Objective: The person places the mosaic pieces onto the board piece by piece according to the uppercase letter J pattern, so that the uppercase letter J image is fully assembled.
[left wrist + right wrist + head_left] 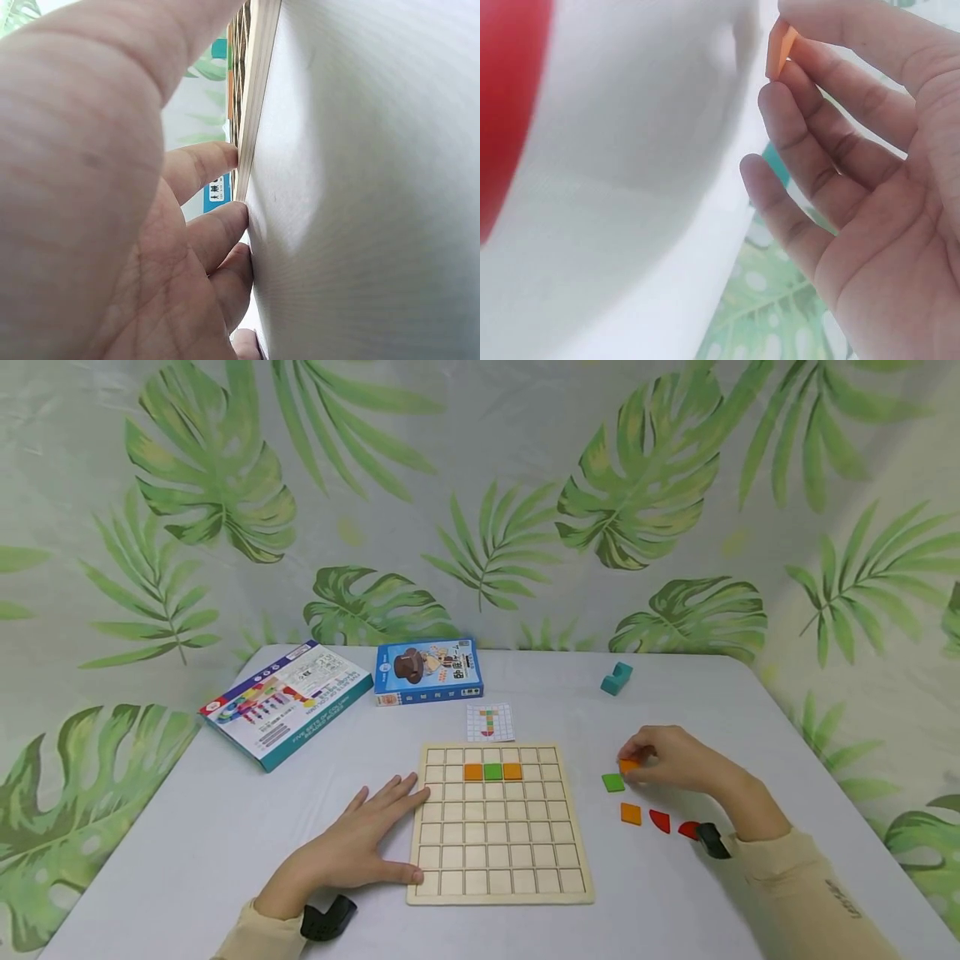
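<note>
My right hand (671, 760) pinches an orange square tile (781, 46) between thumb and fingers, to the right of the wooden grid board (576, 897). Just beside that hand lies a green tile (613, 782); nearer the front are another orange tile (631, 814) and two red quarter-round tiles (660, 821). My left hand (360, 843) rests at the board's left edge, thumb and fingertips touching it, fingers spread. In the board's second row sit an orange tile (473, 772), a green tile (492, 772) and a second orange tile (512, 772), side by side.
A small pattern card (491, 722) lies behind the board. Further back are a blue box (429, 672) and, to its left, a white and teal box (287, 703). A teal block (617, 678) stands at the back right. Leaf-patterned cloth hangs behind the white table.
</note>
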`<state>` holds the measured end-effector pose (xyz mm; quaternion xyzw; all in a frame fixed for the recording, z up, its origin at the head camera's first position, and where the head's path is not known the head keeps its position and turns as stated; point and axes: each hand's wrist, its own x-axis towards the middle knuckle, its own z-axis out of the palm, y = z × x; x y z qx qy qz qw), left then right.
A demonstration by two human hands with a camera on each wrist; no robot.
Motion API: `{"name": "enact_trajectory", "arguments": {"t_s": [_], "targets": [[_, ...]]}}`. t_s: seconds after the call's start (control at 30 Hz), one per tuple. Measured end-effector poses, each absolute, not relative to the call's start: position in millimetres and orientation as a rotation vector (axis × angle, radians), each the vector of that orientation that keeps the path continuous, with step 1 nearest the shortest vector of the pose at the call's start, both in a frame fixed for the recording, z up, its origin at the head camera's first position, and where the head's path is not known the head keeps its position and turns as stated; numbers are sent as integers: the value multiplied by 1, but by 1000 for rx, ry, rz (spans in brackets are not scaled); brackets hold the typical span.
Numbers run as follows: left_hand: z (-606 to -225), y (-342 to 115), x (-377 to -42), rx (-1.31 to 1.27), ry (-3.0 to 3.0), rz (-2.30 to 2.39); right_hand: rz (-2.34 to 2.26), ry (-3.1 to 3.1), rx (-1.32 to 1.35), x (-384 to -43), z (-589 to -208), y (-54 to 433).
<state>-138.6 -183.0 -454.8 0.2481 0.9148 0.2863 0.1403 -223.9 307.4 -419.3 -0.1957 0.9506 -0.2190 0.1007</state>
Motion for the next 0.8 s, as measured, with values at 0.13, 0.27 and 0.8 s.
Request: {"name": "enact_trajectory", "arguments": {"t_s": [0.13, 0.27, 0.8], "targets": [[-457, -183, -138, 704, 2639, 820, -658, 2802, -654, -226, -417, 299], [-458, -183, -138, 700, 2641, 816, -677, 2777, -693, -228, -416, 290], [-457, -184, -140, 714, 2641, 810, -676, 2691, -793, -241, -408, 237]]}}
